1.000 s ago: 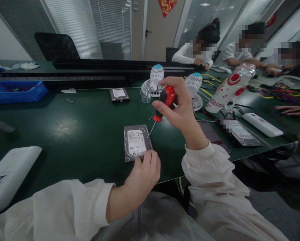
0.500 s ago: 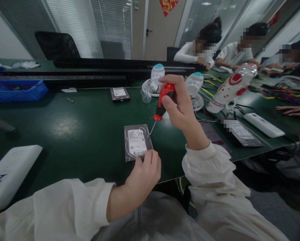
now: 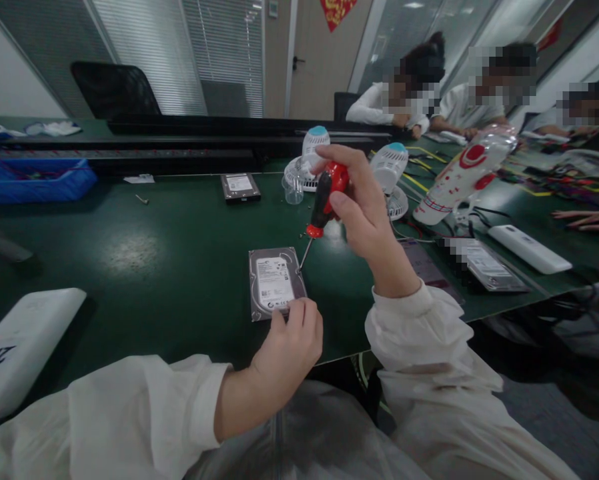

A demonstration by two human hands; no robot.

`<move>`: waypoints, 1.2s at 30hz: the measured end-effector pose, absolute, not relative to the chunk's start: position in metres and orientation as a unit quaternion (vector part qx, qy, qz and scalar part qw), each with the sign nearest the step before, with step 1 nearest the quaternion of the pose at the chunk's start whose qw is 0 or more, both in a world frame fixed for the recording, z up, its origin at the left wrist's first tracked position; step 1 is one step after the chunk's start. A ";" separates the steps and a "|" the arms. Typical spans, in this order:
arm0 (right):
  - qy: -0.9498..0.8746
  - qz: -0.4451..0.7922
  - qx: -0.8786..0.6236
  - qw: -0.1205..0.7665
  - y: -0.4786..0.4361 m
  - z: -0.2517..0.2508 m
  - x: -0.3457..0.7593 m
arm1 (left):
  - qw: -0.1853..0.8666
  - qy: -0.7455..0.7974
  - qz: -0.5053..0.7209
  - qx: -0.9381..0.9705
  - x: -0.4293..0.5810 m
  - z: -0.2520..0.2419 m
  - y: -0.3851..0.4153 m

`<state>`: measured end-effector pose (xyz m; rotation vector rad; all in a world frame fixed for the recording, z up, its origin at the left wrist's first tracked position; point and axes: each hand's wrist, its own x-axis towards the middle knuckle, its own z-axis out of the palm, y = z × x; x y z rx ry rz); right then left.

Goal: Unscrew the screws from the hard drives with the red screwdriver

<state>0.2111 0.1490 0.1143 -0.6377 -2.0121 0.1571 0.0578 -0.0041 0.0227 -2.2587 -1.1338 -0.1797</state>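
Hard drive flat on table, label up, long axis running away from wearer. Left hand nearer, gripping its near-right corner. Screwdriver tip at drive's right edge, shaft leaning up-right. Right hand wrapped around handle; drive lies left and nearside of it.

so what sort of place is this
Probably an electronics workroom in an office: the right hand holds a screwdriver to a hard drive on a green tabletop, with window blinds beyond.
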 end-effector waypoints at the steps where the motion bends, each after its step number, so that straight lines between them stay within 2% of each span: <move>1: -0.830 0.085 -0.256 0.488 0.149 0.114 0.212 | 0.300 -0.426 -0.069 -0.851 0.058 0.023 -0.004; 3: -0.829 0.098 -0.255 0.488 0.149 0.114 0.212 | 0.301 -0.425 -0.071 -0.851 0.058 0.023 -0.004; 9: -0.821 -0.012 -0.267 0.505 0.151 0.117 0.210 | 0.302 -0.426 -0.076 -0.849 0.059 0.022 -0.004; 18: -0.832 0.097 -0.238 0.491 0.151 0.115 0.215 | 0.296 -0.426 -0.073 -0.851 0.058 0.021 -0.004; 25: -0.820 0.000 -0.258 0.511 0.150 0.117 0.210 | 0.300 -0.427 -0.075 -0.850 0.058 0.022 -0.004; 32: -0.821 0.080 -0.245 0.509 0.152 0.115 0.216 | 0.302 -0.424 -0.078 -0.850 0.058 0.023 -0.004; 36: -0.810 0.045 -0.260 0.524 0.152 0.116 0.214 | 0.302 -0.426 -0.079 -0.849 0.059 0.022 -0.004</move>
